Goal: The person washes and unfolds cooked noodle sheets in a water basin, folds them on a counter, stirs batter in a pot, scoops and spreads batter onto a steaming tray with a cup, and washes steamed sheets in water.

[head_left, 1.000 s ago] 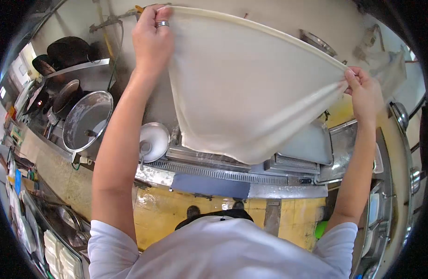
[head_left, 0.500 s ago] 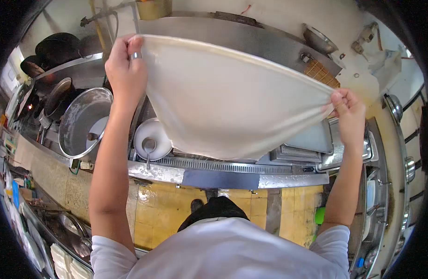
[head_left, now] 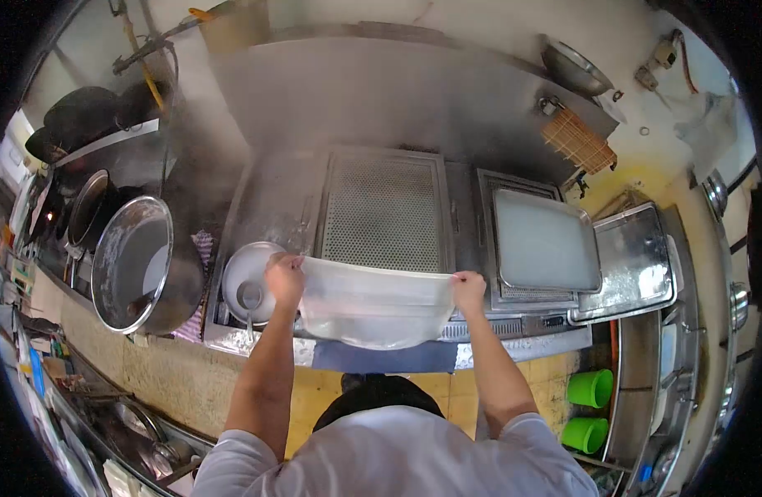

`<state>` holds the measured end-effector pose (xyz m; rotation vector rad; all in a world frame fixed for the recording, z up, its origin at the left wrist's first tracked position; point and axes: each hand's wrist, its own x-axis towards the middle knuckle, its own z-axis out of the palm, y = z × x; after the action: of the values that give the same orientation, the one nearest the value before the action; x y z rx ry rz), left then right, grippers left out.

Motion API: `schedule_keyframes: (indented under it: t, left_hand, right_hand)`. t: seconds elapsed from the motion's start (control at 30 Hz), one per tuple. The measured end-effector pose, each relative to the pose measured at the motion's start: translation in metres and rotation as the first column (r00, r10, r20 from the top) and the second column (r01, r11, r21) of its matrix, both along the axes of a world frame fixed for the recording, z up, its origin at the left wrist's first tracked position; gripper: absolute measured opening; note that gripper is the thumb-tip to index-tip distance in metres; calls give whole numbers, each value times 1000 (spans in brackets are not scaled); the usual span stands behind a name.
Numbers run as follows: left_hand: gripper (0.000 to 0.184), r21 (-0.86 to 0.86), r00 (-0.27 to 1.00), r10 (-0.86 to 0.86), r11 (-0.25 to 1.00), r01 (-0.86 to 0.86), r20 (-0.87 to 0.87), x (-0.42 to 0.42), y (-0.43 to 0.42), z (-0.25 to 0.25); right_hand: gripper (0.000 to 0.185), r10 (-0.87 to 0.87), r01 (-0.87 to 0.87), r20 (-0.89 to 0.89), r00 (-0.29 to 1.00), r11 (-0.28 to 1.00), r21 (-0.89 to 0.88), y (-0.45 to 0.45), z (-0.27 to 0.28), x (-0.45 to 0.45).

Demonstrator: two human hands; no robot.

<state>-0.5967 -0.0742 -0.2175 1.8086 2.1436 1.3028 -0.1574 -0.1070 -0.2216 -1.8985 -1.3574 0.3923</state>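
A thin, wet-looking white cloth (head_left: 377, 308) hangs stretched between my hands in front of me. My left hand (head_left: 285, 279) pinches its upper left corner, and my right hand (head_left: 470, 293) grips the upper right one. Behind the cloth lies a perforated steamer plate (head_left: 385, 211), its near edge partly covered from sight. Close beside my left hand is a white bowl (head_left: 234, 282) with a metal ladle (head_left: 249, 296) in it. To the right, a shallow metal tray (head_left: 547, 240) with a pale white surface rests over a second perforated plate.
Steam hazes the metal backsplash (head_left: 315, 99). At left stands a large metal pot (head_left: 186, 282), near dark pans (head_left: 89, 207). Another metal tray (head_left: 628, 263) lies at far right, below a hanging bamboo piece (head_left: 578, 137). Two green buckets (head_left: 590, 388) stand low at right.
Both hands have come down and toward my body, closer together, bringing the cloth with them. The perforated plate behind it is now exposed, with steam in the air.
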Motion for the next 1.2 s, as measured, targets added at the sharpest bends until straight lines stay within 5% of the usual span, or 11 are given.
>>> schedule_keyframes:
  t: [0.13,0.43,0.77,0.87,0.97,1.07,1.2]
  left_hand:
    - [8,-171,979,171,967,-189,-113,11,35,-9]
    - [11,-57,965,119,989,-136,-235,22,127,-8]
    - [10,-44,955,71,995,-87,-289,21,247,-11]
    - [12,-47,950,66,995,-85,-304,23,266,-6]
    - [12,-47,949,66,995,-84,-307,23,285,-6]
    - [13,-39,950,58,997,-74,-308,20,299,-10]
    - [13,-96,952,42,993,-74,-302,20,309,-6]
  right_hand:
    - [14,-19,11,132,991,998,66,51,-25,13]
    - [4,-84,109,254,964,991,-84,142,7,11]
    - [24,-44,132,552,832,984,-121,248,3,14]
    - [29,-117,282,514,850,925,-256,288,-20,29]
    - [32,3,167,441,898,923,-347,307,-18,35]
    - [27,-123,320,482,868,880,-352,329,-27,39]
    - [22,-24,166,393,919,929,-332,325,-4,26]
